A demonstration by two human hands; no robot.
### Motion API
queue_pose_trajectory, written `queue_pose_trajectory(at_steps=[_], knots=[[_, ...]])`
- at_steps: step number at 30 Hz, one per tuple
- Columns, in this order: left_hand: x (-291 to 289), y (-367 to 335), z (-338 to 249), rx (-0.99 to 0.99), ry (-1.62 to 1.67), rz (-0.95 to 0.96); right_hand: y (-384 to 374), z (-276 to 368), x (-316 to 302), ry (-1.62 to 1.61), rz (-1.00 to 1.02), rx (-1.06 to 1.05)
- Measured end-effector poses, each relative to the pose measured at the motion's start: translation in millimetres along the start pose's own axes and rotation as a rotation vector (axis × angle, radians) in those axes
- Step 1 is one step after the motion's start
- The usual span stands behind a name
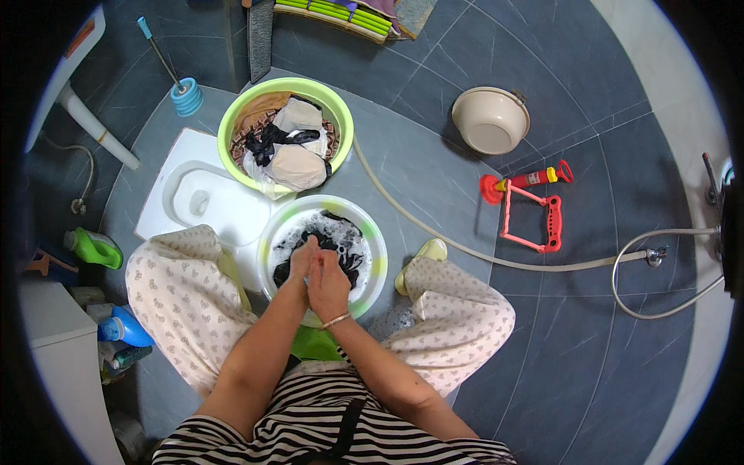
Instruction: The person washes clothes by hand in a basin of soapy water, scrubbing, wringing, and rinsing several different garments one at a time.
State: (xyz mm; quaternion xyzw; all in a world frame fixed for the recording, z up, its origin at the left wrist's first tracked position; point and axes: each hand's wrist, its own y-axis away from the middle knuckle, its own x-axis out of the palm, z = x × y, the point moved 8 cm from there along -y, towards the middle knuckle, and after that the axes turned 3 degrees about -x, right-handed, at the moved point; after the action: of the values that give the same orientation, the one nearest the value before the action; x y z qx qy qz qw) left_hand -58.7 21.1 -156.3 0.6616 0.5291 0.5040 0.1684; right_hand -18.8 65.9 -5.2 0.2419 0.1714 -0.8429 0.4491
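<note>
Between my knees stands a round, pale basin (377, 267) with a green and yellow tinted rim, holding sudsy water. A black garment (353, 260) lies bunched and wet among the foam in it. My left hand (301, 257) and my right hand (328, 277) press together over the basin, both closed on the black cloth; their fingertips are partly hidden. A bracelet circles my right wrist. Just beyond is a lime-green tub (346, 124) heaped with clothes (298, 165) in beige, white, black and a brown pattern.
A white squat toilet (167, 190) adjoins both tubs on the left. A hose (434, 232) runs across the floor to a wall tap (655, 256). On the right are a beige basin (490, 124) and a red plunger pump (531, 180). Bottles (128, 327) crowd beside a white cabinet (66, 364).
</note>
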Motion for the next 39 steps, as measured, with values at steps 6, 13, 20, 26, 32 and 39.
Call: queue_pose_trajectory(at_steps=[6, 13, 20, 26, 32, 39], knots=[[40.7, 36.8, 5.3, -0.047, -0.189, -0.07, -50.9, -135.0, -26.1, 0.028, -0.008, 0.121], [19.5, 27.0, -12.9, 0.04, -0.171, -0.155, -11.2, -178.0, -31.2, -0.406, -0.061, 0.822], [-22.8, -4.7, 73.7, -0.398, -0.558, -0.011, 57.7, -237.0, 45.8, -0.737, -0.012, 1.035], [-56.6, -46.5, 91.0, -0.341, -1.279, 0.085, 36.9, -286.0, 30.1, 0.43, 0.13, 0.515], [-69.1, -72.8, 88.4, -0.381, -1.365, 0.026, 49.3, -291.6, 94.0, 0.736, 0.389, 0.328], [-64.4, -112.4, 66.1, -0.324, -1.399, 0.038, -3.7, -301.6, 131.8, 0.941, 0.954, 0.26]])
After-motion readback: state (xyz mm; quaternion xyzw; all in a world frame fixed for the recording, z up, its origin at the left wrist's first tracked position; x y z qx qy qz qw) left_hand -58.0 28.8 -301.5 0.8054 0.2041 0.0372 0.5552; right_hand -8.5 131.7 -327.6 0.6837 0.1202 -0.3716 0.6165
